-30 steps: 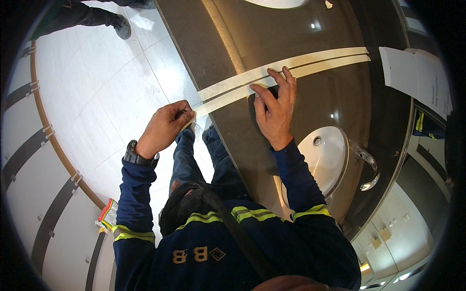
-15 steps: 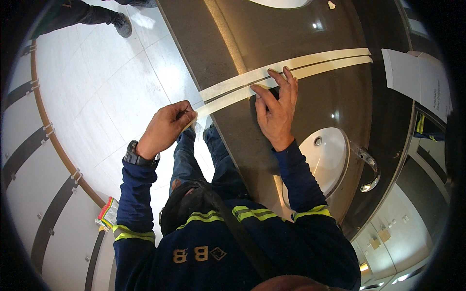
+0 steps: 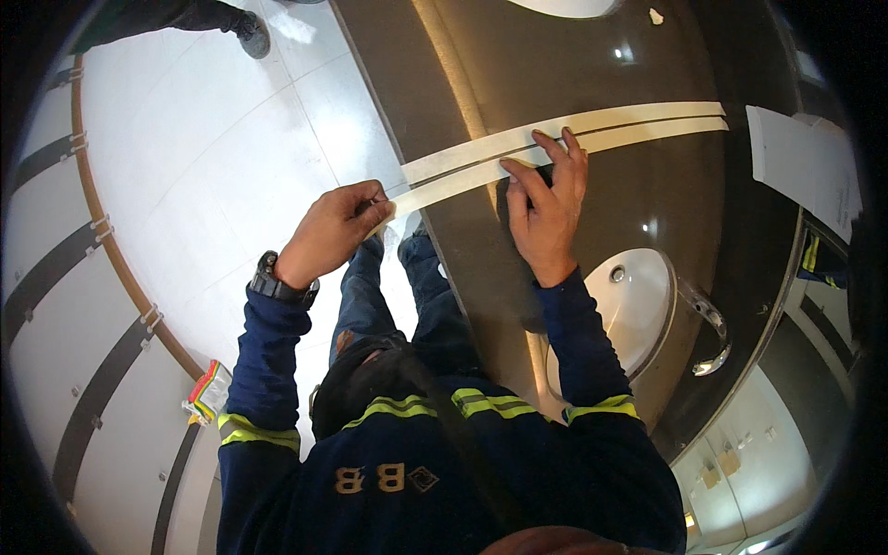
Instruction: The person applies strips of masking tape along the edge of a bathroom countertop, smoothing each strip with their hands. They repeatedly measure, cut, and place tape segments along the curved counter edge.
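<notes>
- The left hand (image 3: 338, 227) was closed in a pinch, thumb against fingers, on the near end of the lower tape strip (image 3: 453, 185), just beyond the counter (image 3: 573, 55) edge.
- The rest of that strip ran across the counter beside the upper tape strip (image 3: 638, 114), a narrow dark gap between them.
- The right hand (image 3: 553, 208) was partly open, fingers spread, fingertips resting at the strips, grasping nothing.
- A white sink (image 3: 615, 310) sat near the right forearm.
</notes>
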Tool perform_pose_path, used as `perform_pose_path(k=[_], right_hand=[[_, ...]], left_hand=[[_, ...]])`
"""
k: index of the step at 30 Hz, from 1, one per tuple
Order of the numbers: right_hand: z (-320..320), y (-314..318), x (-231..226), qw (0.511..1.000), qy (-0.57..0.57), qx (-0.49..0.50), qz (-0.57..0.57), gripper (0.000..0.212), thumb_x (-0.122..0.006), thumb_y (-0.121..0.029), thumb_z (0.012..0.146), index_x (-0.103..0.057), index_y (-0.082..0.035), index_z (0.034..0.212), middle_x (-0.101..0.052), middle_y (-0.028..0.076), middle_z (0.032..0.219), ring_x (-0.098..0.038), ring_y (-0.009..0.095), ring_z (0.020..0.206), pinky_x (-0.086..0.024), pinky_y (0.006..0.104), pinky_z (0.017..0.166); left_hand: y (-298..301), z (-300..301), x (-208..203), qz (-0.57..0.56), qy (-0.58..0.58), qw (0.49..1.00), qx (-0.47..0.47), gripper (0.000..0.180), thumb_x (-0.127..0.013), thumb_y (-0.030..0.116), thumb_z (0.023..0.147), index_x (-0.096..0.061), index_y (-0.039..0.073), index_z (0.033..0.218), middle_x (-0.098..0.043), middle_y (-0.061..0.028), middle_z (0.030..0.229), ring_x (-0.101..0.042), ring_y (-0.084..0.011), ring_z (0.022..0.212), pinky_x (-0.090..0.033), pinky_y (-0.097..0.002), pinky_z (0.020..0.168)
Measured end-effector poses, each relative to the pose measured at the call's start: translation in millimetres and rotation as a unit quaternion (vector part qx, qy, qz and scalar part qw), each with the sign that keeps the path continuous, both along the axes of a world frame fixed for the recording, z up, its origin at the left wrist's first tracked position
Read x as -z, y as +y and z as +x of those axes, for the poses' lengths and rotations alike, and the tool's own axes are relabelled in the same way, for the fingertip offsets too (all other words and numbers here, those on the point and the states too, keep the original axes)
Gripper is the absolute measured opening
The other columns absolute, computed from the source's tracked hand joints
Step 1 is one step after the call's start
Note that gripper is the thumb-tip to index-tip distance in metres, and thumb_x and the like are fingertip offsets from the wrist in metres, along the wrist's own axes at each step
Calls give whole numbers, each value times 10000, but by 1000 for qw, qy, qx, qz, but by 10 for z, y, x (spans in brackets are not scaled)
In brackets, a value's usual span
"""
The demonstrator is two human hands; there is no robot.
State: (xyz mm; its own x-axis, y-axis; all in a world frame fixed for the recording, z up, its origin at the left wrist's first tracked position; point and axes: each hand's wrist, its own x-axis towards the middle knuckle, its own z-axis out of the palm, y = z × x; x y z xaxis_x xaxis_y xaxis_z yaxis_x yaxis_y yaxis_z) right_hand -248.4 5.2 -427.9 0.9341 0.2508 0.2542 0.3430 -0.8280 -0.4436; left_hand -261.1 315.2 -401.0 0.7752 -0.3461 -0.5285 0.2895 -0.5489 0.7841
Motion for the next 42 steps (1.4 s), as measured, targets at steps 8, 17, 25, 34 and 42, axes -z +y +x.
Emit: perform_pose_path(k=[8,17,25,34,42], right_hand=[[16,18,-23,1000,8,-1,16,255,-735,-120,877,-792,-230,1099,-530,91,1447,-338,417,1497,-228,687,1237],[15,7,6,1000,5,2,20,251,-722,-132,879,-791,-233,1099,-536,89,1449,-336,414,1505,-212,695,1241],[8,-14,42,1000,-1,0,25,254,-723,-137,876,-790,-231,1102,-538,84,1450,-339,421,1501,-215,680,1245],[6,-32,70,1000,-16,-8,12,248,-723,-145,880,-790,-220,1106,-536,84,1458,-347,420,1498,-213,677,1244],[4,-33,63,1000,-11,-6,16,229,-719,-144,888,-799,-208,1093,-543,88,1451,-349,420,1493,-223,653,1247]], left_hand=[[-4,0,-9,-6,12,1000,-12,276,-605,279,1058,-656,19,981,-604,-127,739,-530,-220,658,-445,-385,659],[-3,-3,-65,-3,33,999,-12,297,-602,300,1062,-655,26,961,-600,-111,729,-524,-211,653,-441,-374,654],[0,8,-82,-10,-1,1000,-2,300,-592,297,1072,-655,29,951,-610,-115,735,-539,-210,659,-456,-381,666],[19,-12,27,-23,6,1000,-4,293,-588,296,1077,-666,44,949,-601,-91,718,-515,-189,649,-441,-370,653],[16,37,-17,6,41,999,11,263,-584,268,1097,-690,51,992,-638,-67,798,-536,-142,725,-463,-320,719]])
